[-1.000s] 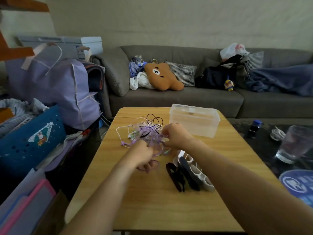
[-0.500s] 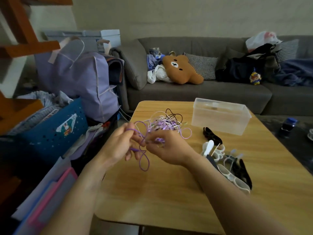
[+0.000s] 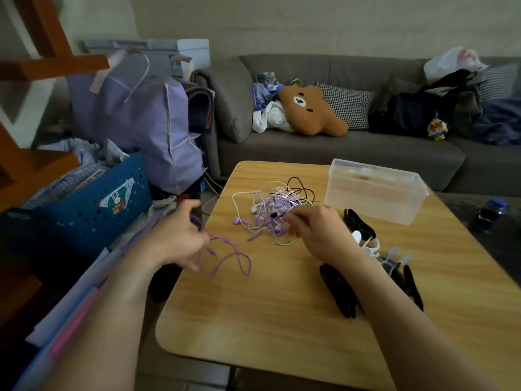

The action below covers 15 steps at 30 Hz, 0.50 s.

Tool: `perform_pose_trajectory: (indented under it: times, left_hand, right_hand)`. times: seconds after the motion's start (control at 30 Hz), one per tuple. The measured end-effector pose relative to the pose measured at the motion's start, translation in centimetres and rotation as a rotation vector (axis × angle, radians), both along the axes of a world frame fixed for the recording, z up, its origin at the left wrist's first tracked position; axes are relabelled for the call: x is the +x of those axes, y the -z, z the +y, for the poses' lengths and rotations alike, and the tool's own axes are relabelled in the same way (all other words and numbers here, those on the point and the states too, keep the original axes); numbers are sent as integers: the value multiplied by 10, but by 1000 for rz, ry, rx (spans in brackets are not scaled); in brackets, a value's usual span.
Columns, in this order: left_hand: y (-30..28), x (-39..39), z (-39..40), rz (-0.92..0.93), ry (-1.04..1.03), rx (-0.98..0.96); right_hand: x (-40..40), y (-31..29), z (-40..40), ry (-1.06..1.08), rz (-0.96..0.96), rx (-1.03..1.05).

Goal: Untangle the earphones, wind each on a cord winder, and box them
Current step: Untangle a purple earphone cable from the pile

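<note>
Both forearms are bare from the lower frame edge to the wrists, with no sleeves in view. The left hand (image 3: 180, 238) and right hand (image 3: 318, 232) wear no gloves, rings, watch or bracelet.

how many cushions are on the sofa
3 visible: a brown bear cushion left of middle, a checked cushion right behind it, and another checked cushion at the far right by the bags. The piled bags and clothes may hide more.
</note>
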<state>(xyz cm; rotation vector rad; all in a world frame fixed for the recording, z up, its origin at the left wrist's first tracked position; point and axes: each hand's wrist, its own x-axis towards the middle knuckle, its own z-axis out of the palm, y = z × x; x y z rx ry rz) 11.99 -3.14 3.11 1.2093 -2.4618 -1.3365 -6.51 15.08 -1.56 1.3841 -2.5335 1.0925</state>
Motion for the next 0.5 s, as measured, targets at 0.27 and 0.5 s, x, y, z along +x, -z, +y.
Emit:
perform_pose_trajectory:
  times: [0.27, 0.5]
  left_hand:
    - [-33, -6, 43, 346, 177, -646]
    - [11, -35, 58, 522, 262, -400]
  right_hand:
    - [22, -20, -3, -163, -98, -179]
    - [31, -15, -7, -198, -138, -331]
